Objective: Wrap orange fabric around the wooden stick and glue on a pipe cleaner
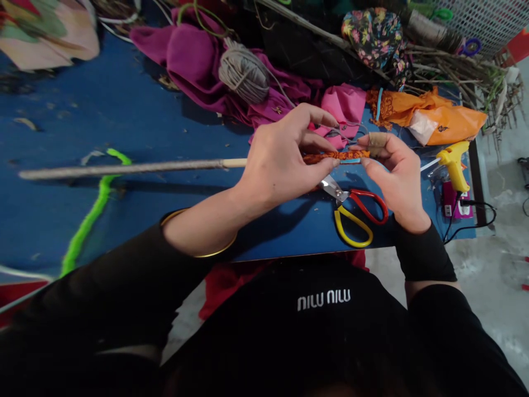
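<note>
A long stick (124, 170) lies level above the table, wound in grey yarn along its left part, with bare wood beside my left hand (275, 157). That hand is closed around it, thumb and fingers pinching its right part, which is covered in orange patterned cloth (355, 156) with a light blue strip along it. My right hand (399, 179) has its thumb and fingers closed at the cloth-covered tip; a tan wrap circles one finger. Thin grey yarn runs near the fingertips from a yarn ball (243, 71). Scissors (351, 207) with red and yellow handles lie open below the hands.
Purple cloth (190, 60), pink cloth (343, 105) and orange cloth (458, 118) lie along the back of the blue table (53, 121). Twigs (442, 69) pile up at the back right. A yellow glue gun (455, 165) stands by a corded purple power block (452, 201). A green fuzzy stem (88, 220) lies left.
</note>
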`<state>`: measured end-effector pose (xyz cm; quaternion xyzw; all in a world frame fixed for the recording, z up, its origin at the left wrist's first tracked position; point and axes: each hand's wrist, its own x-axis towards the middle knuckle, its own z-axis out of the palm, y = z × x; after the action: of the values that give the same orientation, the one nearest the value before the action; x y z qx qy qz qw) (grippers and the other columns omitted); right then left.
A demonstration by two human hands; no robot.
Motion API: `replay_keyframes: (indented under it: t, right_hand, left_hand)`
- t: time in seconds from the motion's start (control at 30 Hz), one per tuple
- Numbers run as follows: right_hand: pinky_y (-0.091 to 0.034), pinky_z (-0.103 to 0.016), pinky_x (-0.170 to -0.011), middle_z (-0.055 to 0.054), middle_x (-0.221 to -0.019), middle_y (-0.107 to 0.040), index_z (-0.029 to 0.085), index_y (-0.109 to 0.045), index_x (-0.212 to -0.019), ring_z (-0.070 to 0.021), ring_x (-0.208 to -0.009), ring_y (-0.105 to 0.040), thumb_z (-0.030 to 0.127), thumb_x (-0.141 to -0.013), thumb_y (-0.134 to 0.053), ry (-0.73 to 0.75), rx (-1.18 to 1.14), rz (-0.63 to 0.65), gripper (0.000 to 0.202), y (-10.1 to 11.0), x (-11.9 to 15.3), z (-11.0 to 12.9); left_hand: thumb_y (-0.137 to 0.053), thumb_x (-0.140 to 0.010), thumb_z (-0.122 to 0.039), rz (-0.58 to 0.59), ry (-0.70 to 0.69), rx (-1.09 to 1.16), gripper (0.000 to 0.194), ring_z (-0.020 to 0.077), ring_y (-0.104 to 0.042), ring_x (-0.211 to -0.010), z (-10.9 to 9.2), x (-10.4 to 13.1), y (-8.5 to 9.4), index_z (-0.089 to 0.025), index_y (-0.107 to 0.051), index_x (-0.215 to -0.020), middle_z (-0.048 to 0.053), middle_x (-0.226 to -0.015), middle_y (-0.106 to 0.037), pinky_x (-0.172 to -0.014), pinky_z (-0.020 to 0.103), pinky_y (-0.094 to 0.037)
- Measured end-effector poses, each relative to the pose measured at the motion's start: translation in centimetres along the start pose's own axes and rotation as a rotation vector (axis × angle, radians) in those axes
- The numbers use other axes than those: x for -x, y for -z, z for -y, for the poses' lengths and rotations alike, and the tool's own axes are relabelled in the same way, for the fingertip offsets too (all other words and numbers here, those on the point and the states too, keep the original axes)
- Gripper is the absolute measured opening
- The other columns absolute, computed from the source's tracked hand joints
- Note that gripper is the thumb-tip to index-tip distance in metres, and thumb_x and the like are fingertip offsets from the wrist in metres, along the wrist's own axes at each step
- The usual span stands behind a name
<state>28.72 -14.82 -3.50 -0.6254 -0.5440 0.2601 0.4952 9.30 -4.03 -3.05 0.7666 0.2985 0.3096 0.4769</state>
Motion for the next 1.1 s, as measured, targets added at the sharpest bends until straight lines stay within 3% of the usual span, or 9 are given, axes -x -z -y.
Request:
replay_keyframes:
  t: [0.27,0.5,0.77,1.03,1.1]
  right_hand:
    - [-0.066,-0.046,-0.11,0.001,-0.122,-0.083,0.027,-0.074,-0.116,-0.0229,-0.119,-0.081,0.035,-0.091,-0.076,-0.094,-0.186,0.053,0.026,0.5,-0.3,-0.3]
    - [-0.063,-0.048,-0.116,-0.001,-0.124,-0.082,0.027,-0.075,-0.117,-0.0253,-0.132,-0.075,0.04,-0.092,-0.078,-0.143,-0.241,0.088,0.029,0.5,-0.5,0.0]
    - [-0.068,-0.048,-0.107,-0.003,-0.12,-0.083,0.026,-0.075,-0.119,-0.024,-0.116,-0.081,0.047,-0.094,-0.075,-0.098,-0.106,0.054,0.033,0.3,-0.6,-0.8]
    - [-0.067,-0.052,-0.109,-0.006,-0.13,-0.082,0.03,-0.07,-0.126,-0.0281,-0.125,-0.079,0.063,-0.099,-0.062,-0.105,-0.16,0.078,0.043,0.7,-0.7,0.0]
    - [-0.065,-0.053,-0.112,-0.006,-0.128,-0.082,0.033,-0.07,-0.126,-0.0287,-0.126,-0.078,0.066,-0.103,-0.054,-0.121,-0.145,0.026,0.044,0.9,-0.7,0.2]
  left_hand:
    - [-0.081,-0.075,-0.033,0.011,0.03,0.065,0.042,0.0312,-0.084,-0.096,-0.4,-0.4,0.7,-0.03,-0.067,-0.115,-0.001,-0.091,-0.084,-0.09,0.047,-0.068]
    - [-0.08,-0.072,-0.035,0.023,0.078,0.086,0.043,0.0329,-0.084,-0.098,-0.7,-0.6,1.1,-0.033,-0.065,-0.112,-0.002,-0.09,-0.082,-0.095,0.048,-0.069]
    - [-0.075,-0.069,-0.033,0.026,0.061,0.084,0.044,0.0334,-0.084,-0.095,-0.8,-0.8,1.3,-0.032,-0.065,-0.112,-0.001,-0.087,-0.083,-0.094,0.051,-0.069]
    - [-0.078,-0.074,-0.034,0.028,0.042,0.043,0.046,0.0296,-0.084,-0.093,-0.3,-0.9,1.3,-0.029,-0.063,-0.117,-0.002,-0.089,-0.084,-0.088,0.044,-0.069]
    - [-0.078,-0.074,-0.035,0.016,0.041,0.032,0.046,0.0305,-0.084,-0.094,-0.3,-0.9,1.3,-0.03,-0.063,-0.118,-0.001,-0.09,-0.084,-0.088,0.046,-0.068]
